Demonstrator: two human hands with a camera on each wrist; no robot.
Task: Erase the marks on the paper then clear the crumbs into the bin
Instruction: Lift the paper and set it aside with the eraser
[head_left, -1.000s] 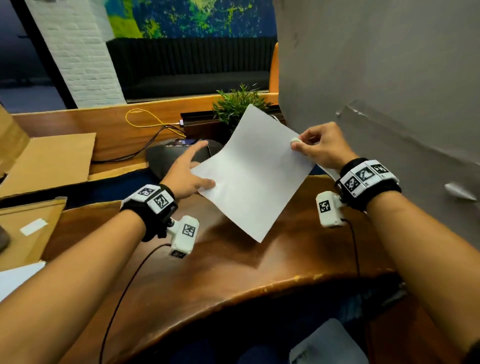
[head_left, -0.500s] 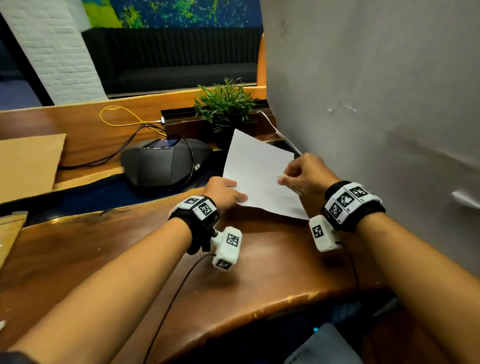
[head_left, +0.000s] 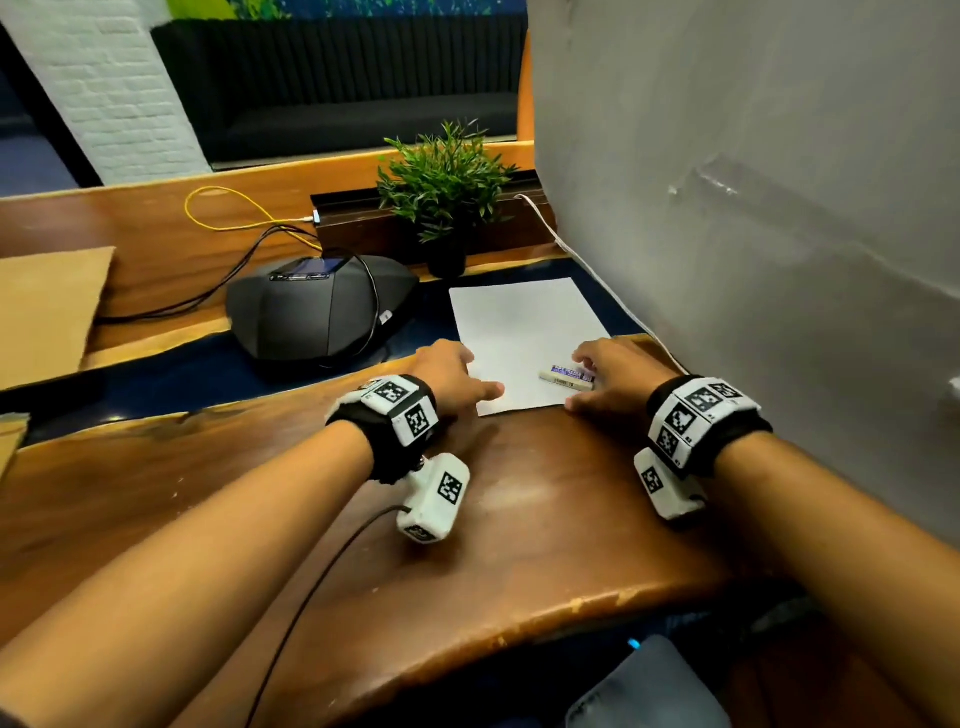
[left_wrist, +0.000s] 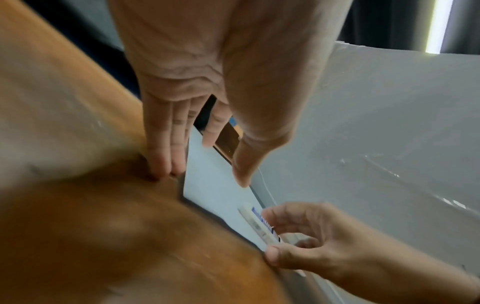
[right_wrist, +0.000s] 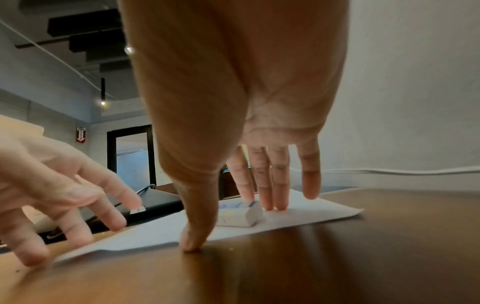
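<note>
Right grip: the right hand (head_left: 618, 379) hovers over the eraser (head_left: 567, 378) with fingers nearly straight and spread; two fingertips (right_wrist: 272, 202) rest on the sheet just beside it, thumb tip on the wood. It has hold of nothing.
Left grip: the left hand (head_left: 451, 376) lies flat and relaxed, fingertips at the sheet's left edge, thumb on its near corner. It holds nothing either.
Eraser: a small white block in a printed sleeve, lying flat on the paper (head_left: 524, 338) near its lower right corner, free of both hands.
Paper: flat on the wooden surface (head_left: 519, 519), its far part reaching onto the dark blue strip. No marks or crumbs can be made out on it.
Step in hand: likely setting down sheet and eraser, or about to pick up the eraser; which is unclear.
Doing it well: keep the left fingers pressing the sheet so it cannot slide or wrinkle, and take the eraser by its sleeve.
Around: a dark conference phone (head_left: 317, 312) to the left and a potted plant (head_left: 447, 182) behind. No bin is in view.
</note>
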